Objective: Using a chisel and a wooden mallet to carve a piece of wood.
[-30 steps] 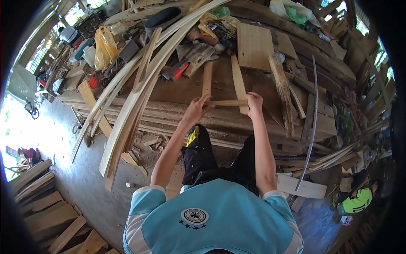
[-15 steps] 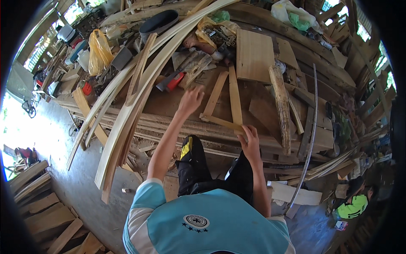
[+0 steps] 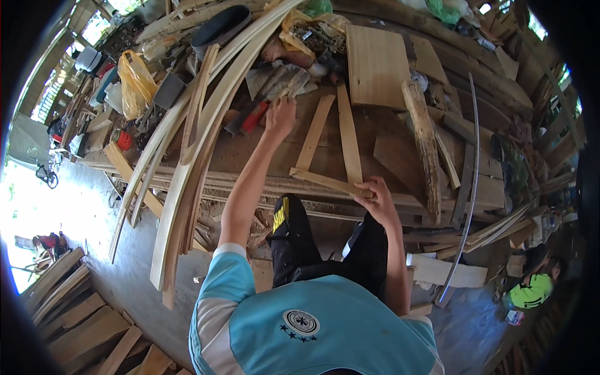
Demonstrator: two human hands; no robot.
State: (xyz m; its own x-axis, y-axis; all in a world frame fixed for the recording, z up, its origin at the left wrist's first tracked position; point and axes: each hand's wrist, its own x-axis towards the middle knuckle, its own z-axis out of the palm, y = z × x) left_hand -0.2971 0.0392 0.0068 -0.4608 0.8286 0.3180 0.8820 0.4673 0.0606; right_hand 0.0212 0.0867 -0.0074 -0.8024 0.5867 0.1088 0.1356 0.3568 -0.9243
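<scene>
A frame of thin wooden slats lies on the workbench in front of me, with two long slats running away from a near crosspiece. My right hand is closed on the right end of that crosspiece, thumb and fingers at the corner. Further up and to the left, my left hand has its fingers curled together at the near end of a crumpled clear plastic bag. Whatever those fingers hold, if anything, is hidden. Just left of them lies a red-handled tool, its far part dark.
Long bent wooden strips cross the bench at the left and overhang its edge. A square board, a rough stick and a thin curved strip lie at the right. A person in a bright green shirt is low at the far right.
My left hand has moved forward from beside the frame to the plastic bag, fingers curled. The right hand remains at the frame's corner, and the whole view has shifted slightly.
</scene>
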